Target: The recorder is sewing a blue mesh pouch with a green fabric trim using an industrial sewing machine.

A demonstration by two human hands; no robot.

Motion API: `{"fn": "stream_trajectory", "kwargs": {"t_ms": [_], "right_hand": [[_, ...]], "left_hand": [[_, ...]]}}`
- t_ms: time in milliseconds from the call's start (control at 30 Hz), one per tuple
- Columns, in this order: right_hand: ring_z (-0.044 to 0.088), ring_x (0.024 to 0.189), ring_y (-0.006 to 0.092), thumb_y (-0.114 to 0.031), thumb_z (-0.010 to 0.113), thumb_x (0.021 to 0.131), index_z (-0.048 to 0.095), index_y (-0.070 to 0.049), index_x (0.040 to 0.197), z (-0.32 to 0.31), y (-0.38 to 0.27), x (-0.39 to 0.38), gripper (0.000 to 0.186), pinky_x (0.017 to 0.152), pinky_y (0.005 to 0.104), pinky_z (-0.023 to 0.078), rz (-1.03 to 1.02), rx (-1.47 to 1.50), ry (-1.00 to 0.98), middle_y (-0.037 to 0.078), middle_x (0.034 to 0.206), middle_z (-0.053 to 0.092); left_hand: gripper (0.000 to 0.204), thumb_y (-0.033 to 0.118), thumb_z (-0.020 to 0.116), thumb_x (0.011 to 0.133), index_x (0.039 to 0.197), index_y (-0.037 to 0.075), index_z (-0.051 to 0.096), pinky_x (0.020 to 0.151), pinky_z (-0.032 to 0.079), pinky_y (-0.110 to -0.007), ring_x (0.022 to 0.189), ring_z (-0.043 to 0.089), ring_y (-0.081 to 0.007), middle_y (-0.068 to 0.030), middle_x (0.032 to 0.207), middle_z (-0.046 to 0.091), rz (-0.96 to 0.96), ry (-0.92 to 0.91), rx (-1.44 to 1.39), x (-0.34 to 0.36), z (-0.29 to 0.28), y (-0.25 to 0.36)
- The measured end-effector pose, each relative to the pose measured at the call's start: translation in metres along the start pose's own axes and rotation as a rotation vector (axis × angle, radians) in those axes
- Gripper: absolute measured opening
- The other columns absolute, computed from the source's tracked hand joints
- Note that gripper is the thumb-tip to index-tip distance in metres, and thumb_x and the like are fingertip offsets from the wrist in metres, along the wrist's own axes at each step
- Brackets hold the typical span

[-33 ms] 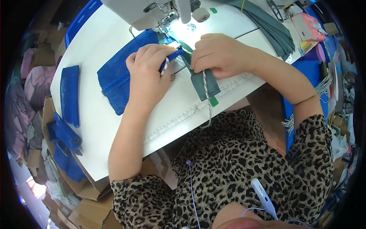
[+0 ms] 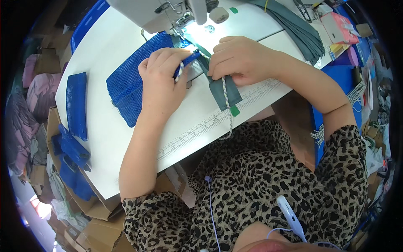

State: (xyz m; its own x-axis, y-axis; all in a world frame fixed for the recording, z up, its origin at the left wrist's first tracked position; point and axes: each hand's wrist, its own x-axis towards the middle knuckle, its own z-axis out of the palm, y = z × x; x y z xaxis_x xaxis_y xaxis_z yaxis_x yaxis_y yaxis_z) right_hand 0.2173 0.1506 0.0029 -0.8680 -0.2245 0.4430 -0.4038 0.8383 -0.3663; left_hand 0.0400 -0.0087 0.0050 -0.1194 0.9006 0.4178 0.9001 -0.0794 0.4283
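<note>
Under the sewing machine [image 2: 147, 10] lies a piece of blue mesh fabric [image 2: 128, 80], its far corner close to the lit needle area. My left hand [image 2: 161, 75] is closed on the mesh's folded edge, with a short bit of patterned cord showing by its fingers. My right hand [image 2: 241, 61] pinches a dark green fabric strip [image 2: 222, 94] together with a black-and-white cord [image 2: 226, 98]. Strip and cord run from the needle area down past the right hand, and the cord's looped end hangs over the table's front edge. Both hands' fingertips are partly hidden.
A stack of dark green strips [image 2: 296, 31] fans out at the far right. On the left lie a folded blue mesh piece [image 2: 77, 105] and more blue fabric [image 2: 69, 145] over a cardboard box [image 2: 98, 206]. A printed ruler [image 2: 189, 140] follows the table's front edge. White cords [image 2: 357, 92] hang at right.
The blue folded edge at my left fingertips is raised slightly and shows more. My right hand has shifted a touch to the left.
</note>
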Motion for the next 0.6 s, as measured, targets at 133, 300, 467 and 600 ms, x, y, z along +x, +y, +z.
{"fn": "stream_trajectory", "kwargs": {"t_ms": [133, 300, 467, 600], "right_hand": [[0.061, 0.077, 0.0231, -0.008, 0.068, 0.069, 0.064, -0.011, 0.081, 0.004, 0.003, 0.001, 0.013, 0.072, 0.0354, 0.047, 0.009, 0.046, 0.011, 0.001, 0.079, 0.063], [0.061, 0.078, 0.0242, -0.006, 0.068, 0.068, 0.064, -0.009, 0.08, 0.001, 0.003, 0.001, 0.013, 0.072, 0.0358, 0.049, 0.029, 0.064, -0.003, 0.002, 0.079, 0.064], [0.06, 0.083, 0.0246, -0.004, 0.068, 0.067, 0.064, -0.008, 0.081, -0.003, 0.004, 0.002, 0.016, 0.073, 0.0364, 0.05, 0.027, 0.096, -0.01, 0.001, 0.082, 0.064], [0.059, 0.092, 0.024, -0.006, 0.073, 0.067, 0.064, -0.01, 0.09, -0.01, 0.003, 0.003, 0.024, 0.077, 0.0364, 0.05, 0.022, 0.133, 0.113, 0.002, 0.099, 0.063]], "left_hand": [[0.028, 0.001, 0.07, 0.076, 0.102, 0.012, 0.071, 0.098, 0.034, -0.044, 0.11, 0.056, -0.0227, -0.0017, 0.106, 0.067, 0.021, -0.005, -0.005, -0.001, 0.001, 0.004], [0.03, 0.002, 0.073, 0.072, 0.099, 0.013, 0.073, 0.097, 0.034, -0.044, 0.111, 0.056, -0.0215, -0.0012, 0.107, 0.065, 0.088, -0.084, 0.121, 0.0, -0.001, 0.009], [0.031, 0.002, 0.074, 0.07, 0.099, 0.013, 0.074, 0.097, 0.035, -0.044, 0.112, 0.055, -0.0207, -0.0005, 0.108, 0.064, 0.083, -0.091, 0.16, 0.0, -0.003, 0.01], [0.032, 0.004, 0.075, 0.07, 0.101, 0.013, 0.074, 0.099, 0.035, -0.045, 0.114, 0.055, -0.0206, -0.0013, 0.109, 0.064, 0.089, -0.097, 0.149, -0.001, -0.001, 0.009]]}}
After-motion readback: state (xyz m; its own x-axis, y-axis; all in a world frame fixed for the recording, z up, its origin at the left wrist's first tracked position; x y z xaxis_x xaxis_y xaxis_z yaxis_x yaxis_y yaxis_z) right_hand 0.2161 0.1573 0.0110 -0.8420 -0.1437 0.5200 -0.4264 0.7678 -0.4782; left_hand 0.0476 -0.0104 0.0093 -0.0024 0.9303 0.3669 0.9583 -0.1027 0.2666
